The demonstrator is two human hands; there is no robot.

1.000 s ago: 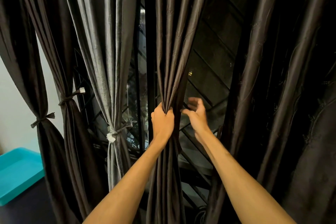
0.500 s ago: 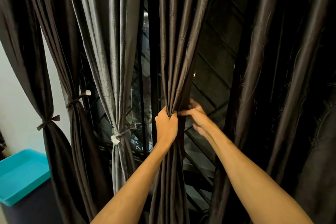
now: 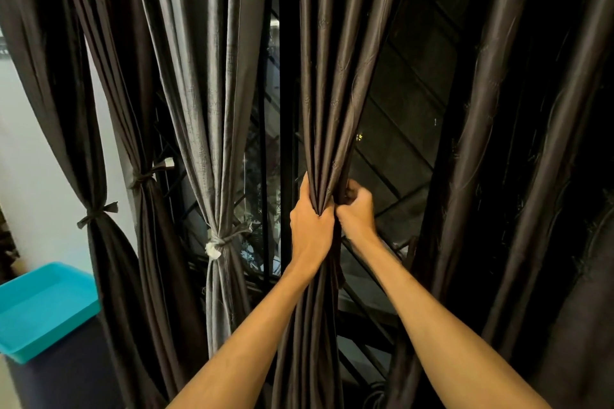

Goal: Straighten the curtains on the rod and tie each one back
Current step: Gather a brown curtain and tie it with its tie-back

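A dark brown curtain panel hangs in the middle, gathered into a narrow bundle. My left hand is closed around the bundle from the left. My right hand grips its right edge, fingers curled behind the cloth and partly hidden. To the left, a grey curtain is bound with a tie. Two more dark curtains farther left are each knotted with a tie. Loose dark curtains hang untied on the right. The rod is out of view.
Behind the curtains is a dark window with a metal grille. A turquoise tray rests on a dark surface at the lower left. A pale wall shows behind the leftmost curtain.
My right hand moved left from open air and closed on the right edge of the middle bundle. My left hand kept its grip. The view shifted slightly.
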